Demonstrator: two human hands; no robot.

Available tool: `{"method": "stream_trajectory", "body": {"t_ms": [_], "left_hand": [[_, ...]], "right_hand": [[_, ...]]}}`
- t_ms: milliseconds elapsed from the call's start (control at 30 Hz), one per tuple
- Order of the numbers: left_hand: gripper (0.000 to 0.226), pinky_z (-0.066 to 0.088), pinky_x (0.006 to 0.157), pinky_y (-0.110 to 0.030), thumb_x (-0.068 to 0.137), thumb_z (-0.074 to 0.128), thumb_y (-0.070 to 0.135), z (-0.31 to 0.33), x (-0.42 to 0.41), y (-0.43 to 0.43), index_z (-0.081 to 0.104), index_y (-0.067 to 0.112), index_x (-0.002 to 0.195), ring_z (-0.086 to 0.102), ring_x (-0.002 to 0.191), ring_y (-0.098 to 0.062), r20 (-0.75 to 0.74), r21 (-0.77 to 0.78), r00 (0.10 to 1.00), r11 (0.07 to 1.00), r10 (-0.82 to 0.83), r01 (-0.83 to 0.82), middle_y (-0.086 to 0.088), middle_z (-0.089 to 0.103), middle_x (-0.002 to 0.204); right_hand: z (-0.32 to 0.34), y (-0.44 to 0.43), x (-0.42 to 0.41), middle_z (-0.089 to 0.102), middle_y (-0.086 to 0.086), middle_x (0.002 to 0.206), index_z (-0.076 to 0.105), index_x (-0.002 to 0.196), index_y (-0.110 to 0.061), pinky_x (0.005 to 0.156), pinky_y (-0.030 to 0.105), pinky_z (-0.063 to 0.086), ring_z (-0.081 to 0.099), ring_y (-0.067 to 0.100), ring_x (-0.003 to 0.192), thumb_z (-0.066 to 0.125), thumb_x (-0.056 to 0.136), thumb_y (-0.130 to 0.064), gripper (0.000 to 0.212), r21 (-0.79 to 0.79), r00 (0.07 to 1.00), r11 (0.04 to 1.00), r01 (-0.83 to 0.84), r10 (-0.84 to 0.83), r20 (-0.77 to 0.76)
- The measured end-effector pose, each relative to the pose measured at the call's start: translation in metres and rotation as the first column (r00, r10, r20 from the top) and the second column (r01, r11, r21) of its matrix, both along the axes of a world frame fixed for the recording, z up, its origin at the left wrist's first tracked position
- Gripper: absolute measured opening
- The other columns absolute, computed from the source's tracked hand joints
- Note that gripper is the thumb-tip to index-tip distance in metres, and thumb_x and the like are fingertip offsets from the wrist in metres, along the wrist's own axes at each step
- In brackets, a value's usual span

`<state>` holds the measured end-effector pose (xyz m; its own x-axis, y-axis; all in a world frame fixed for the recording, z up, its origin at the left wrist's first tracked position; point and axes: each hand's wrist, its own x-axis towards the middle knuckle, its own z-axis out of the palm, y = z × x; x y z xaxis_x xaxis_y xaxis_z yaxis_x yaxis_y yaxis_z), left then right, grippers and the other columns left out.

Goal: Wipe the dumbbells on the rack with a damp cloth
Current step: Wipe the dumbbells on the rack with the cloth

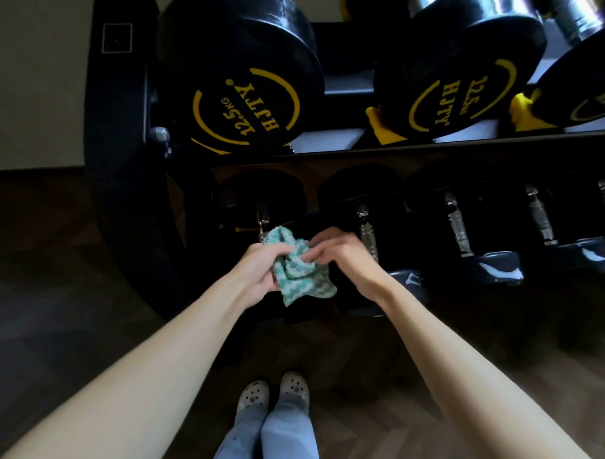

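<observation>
Cloth [301,268], teal and white, hangs bunched between our hands in front of the lower shelf of the rack [118,174]. Our left hand [258,272] grips its left side with curled fingers, and our right hand [341,253] pinches its upper edge. Black dumbbells [360,190] lie on that shelf just behind.

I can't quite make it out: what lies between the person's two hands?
A crumpled teal-and-white cloth, held by both the left hand and the right hand. The head view shows it.
</observation>
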<state>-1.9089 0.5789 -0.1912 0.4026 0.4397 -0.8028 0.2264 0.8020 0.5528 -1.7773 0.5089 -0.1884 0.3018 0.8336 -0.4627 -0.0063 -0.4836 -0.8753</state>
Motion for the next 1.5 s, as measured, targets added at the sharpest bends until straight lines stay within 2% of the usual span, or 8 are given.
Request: {"method": "stream_trajectory", "body": {"t_ms": [100,167,267,500,667,933,1233,1500], "left_hand": [[0.024,0.058,0.065,-0.037,0.092,0.044,0.002,0.000,-0.006,0.003,0.058,0.008,0.111,0.069,0.081,-0.022,0.066,0.036,0.994,0.996,-0.087,0.085,-0.011,0.069,0.097],[0.027,0.056,0.067,-0.037,0.091,0.045,0.001,0.002,-0.007,0.005,0.055,0.013,0.113,0.068,0.086,-0.023,0.079,0.096,0.984,0.984,-0.157,0.150,-0.009,0.068,0.101],[0.028,0.055,0.068,-0.037,0.089,0.050,0.002,0.002,-0.004,0.009,0.049,0.016,0.114,0.066,0.085,-0.020,-0.021,0.210,0.976,0.953,-0.217,0.217,-0.006,0.065,0.103],[0.038,0.054,0.070,-0.033,0.087,0.060,0.009,-0.019,0.004,0.014,0.046,0.013,0.122,0.061,0.093,-0.020,-0.287,0.438,0.956,0.881,-0.053,0.180,-0.007,0.059,0.114],[0.054,0.036,0.078,-0.024,0.088,0.053,-0.003,-0.021,0.013,0.039,0.034,0.010,0.138,0.049,0.118,-0.025,-0.520,0.565,0.854,0.747,-0.007,0.351,-0.008,0.048,0.130],[0.024,0.031,0.060,-0.024,0.076,0.044,-0.018,-0.062,-0.008,0.070,0.057,-0.001,0.088,0.059,0.087,-0.033,-0.573,0.760,0.819,0.393,0.029,0.517,-0.020,0.061,0.089],[0.026,0.046,0.077,-0.036,0.081,0.049,-0.009,-0.121,-0.019,0.082,0.059,-0.003,0.104,0.059,0.102,-0.036,-0.636,0.547,0.772,0.716,0.018,0.434,-0.025,0.062,0.106],[0.024,0.049,0.082,-0.040,0.086,0.040,-0.006,-0.128,0.002,0.096,0.061,0.002,0.094,0.059,0.101,-0.037,-0.499,0.636,0.749,0.771,0.436,-0.025,-0.024,0.063,0.105]], "right_hand": [[-0.007,0.001,0.010,0.062,0.002,0.096,0.063,0.096,-0.007,0.084,0.022,0.044,0.056,0.014,0.096,0.053,0.083,-0.002,0.017,-0.082,0.939,0.951,0.298,-0.308,-0.155],[-0.016,-0.002,0.013,0.060,0.003,0.118,0.050,0.124,-0.018,0.099,0.036,0.043,0.054,0.018,0.113,0.063,0.086,-0.025,0.040,-0.220,0.938,0.960,0.175,-0.231,-0.259],[-0.017,-0.008,0.010,0.067,0.007,0.112,0.059,0.117,-0.013,0.093,0.039,0.050,0.064,0.022,0.103,0.063,0.088,-0.025,0.031,-0.264,0.943,0.962,-0.072,-0.020,-0.332],[-0.033,0.004,0.007,0.066,0.011,0.102,0.056,0.101,-0.011,0.076,0.037,0.055,0.066,0.023,0.086,0.067,0.085,-0.011,0.020,-0.194,0.942,0.950,0.245,-0.281,-0.184],[-0.043,0.032,0.011,0.059,0.000,0.086,0.048,0.096,-0.014,0.072,0.034,0.050,0.060,0.019,0.082,0.067,0.086,-0.013,0.022,-0.184,0.993,0.977,0.110,-0.099,0.068],[-0.097,0.084,-0.009,0.060,0.019,0.122,0.057,0.124,0.000,0.099,0.034,0.043,0.056,0.030,0.115,0.061,0.085,0.003,0.039,-0.037,0.975,0.996,0.081,-0.071,0.210],[-0.150,0.088,-0.025,0.059,0.009,0.119,0.052,0.132,-0.007,0.096,0.023,0.041,0.054,0.019,0.113,0.053,0.091,0.001,0.041,-0.169,1.000,0.986,-0.014,0.016,0.014],[-0.154,0.114,-0.034,0.069,0.021,0.101,0.070,0.103,0.005,0.088,0.032,0.048,0.061,0.020,0.092,0.054,0.078,0.017,0.031,0.120,0.924,0.969,0.216,-0.242,0.297]]}}
